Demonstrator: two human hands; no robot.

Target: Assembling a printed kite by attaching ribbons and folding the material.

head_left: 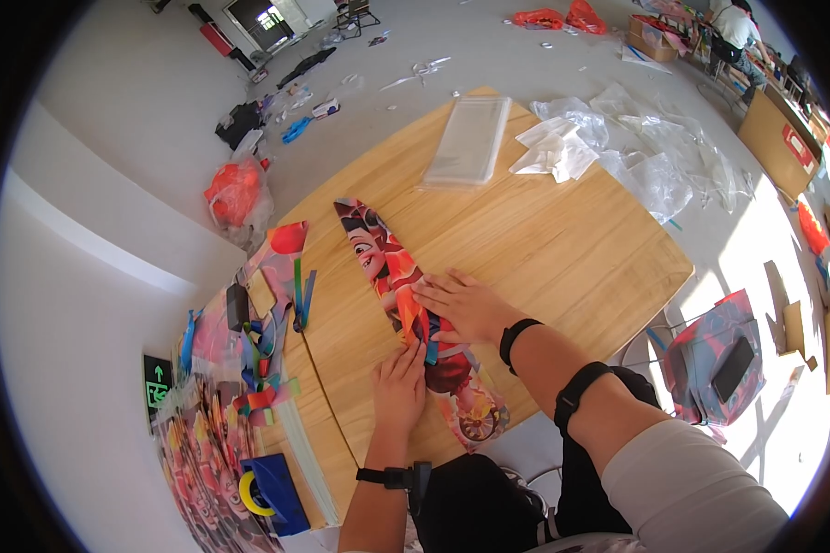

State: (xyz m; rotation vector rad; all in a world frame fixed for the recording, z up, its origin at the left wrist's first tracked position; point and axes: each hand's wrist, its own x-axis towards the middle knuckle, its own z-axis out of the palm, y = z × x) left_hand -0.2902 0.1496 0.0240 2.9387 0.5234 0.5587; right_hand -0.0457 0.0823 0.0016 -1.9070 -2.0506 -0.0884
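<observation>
A long, narrow folded sheet [401, 278] printed with a bright cartoon figure lies slantwise on the wooden table [544, 267]. I cannot tell whether it is cloth or thin plastic film. My right hand [461, 304] rests flat on its middle from the right side, fingers spread. At its left edge, a little nearer to me, my left hand [399, 380] lies with fingers extended, their tips touching the sheet beside a blue-green strip. The near end of the sheet reaches the table's front edge.
Clear plastic sleeves [470, 138] and crumpled white paper [555, 150] lie at the table's far side. On the left are colored ribbons [302, 295], a blue tape dispenser [281, 493] and hanging printed sheets [203, 461]. A stool [715, 359] stands right; a person [736, 32] sits far off.
</observation>
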